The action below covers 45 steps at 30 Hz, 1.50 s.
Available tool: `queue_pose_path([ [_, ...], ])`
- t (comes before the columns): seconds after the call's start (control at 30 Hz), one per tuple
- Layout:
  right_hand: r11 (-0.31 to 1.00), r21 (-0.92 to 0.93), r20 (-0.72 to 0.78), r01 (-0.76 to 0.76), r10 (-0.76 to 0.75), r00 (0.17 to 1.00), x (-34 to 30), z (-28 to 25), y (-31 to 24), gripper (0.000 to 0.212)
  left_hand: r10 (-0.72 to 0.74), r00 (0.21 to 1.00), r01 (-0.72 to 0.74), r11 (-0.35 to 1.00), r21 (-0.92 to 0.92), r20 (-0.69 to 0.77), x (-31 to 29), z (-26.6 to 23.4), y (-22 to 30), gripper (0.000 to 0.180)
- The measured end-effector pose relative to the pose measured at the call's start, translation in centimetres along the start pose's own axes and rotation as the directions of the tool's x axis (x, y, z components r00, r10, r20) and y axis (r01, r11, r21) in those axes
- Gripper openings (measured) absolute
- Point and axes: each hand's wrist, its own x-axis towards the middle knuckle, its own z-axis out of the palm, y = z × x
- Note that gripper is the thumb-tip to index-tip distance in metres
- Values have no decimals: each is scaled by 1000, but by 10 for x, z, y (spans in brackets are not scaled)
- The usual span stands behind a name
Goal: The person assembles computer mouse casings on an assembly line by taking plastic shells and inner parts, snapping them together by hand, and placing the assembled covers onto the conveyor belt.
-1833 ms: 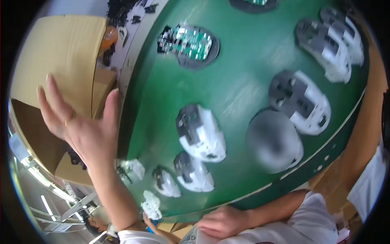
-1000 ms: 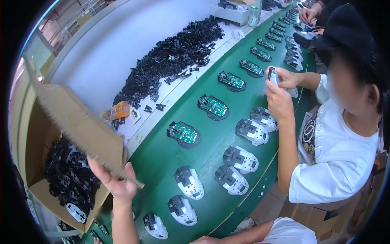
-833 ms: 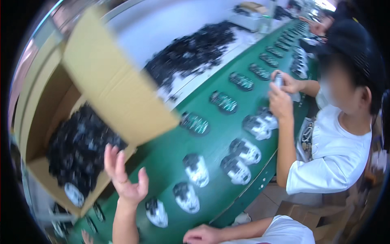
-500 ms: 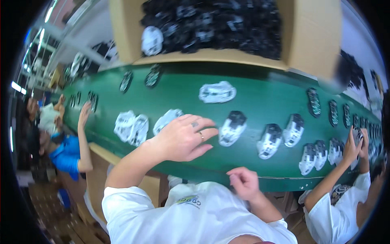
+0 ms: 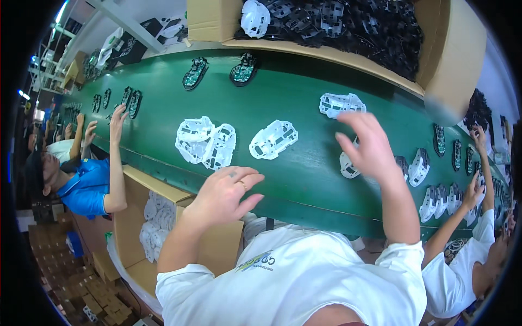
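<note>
My left hand (image 5: 231, 193) hovers at the near edge of the green work surface (image 5: 304, 187), empty, fingers loosely bent and thumb apart. My right hand (image 5: 370, 144) reaches out over the surface, thumb and fingers apart with nothing seen between them. Just past its fingertips lies a white plastic shell (image 5: 329, 106), shaped like a computer mouse cover. Beneath this hand, another white shell (image 5: 348, 165) is mostly hidden. Between my hands sits a single white shell (image 5: 273, 139). Two overlapping white shells (image 5: 220, 146) rest farther left.
Beyond the surface stands a cardboard box (image 5: 326, 53) of black plastic parts, a white shell (image 5: 255, 19) at its left. Black bases with green circuit boards (image 5: 194, 74) lie along the far side. Co-workers' hands (image 5: 117, 117) work on both sides. A carton (image 5: 182, 193) of white parts stands lower left.
My right hand has moved from the near edge out over the shells, its fingers spreading. My left hand has drawn back from beside a white-and-black shell. The view has shifted.
</note>
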Motion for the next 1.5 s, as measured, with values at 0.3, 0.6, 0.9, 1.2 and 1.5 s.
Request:
queue_pose_path([
  [0.3, 932, -315, -10, -178, 184, 983, 33, 24, 55, 30, 173, 985, -171, 971, -169, -6, 19, 23, -3, 37],
  [0.6, 619, 684, 472, -385, 27, 881, 42, -5, -10, 40, 92, 956, -127, 986, -108, -278, 114, 39, 29, 106],
  [0.9, 977, 205, -135, -50, 79, 988, 123, -75, 74, 19, -212, 926, -28, 785, -619, -311, 146, 133, 61, 75],
  [1.2, 820, -499, 138, 281, -245, 960, 267, 13, 75, 50, -80, 598, -308, 895, -321, -797, 139, 147, 40, 87],
  [1.5, 730, -567, 47, 381, -432, 900, 262, -11, 128, 22, -34, 639, -370, 862, -346, -768, 139, 150, 47, 88],
])
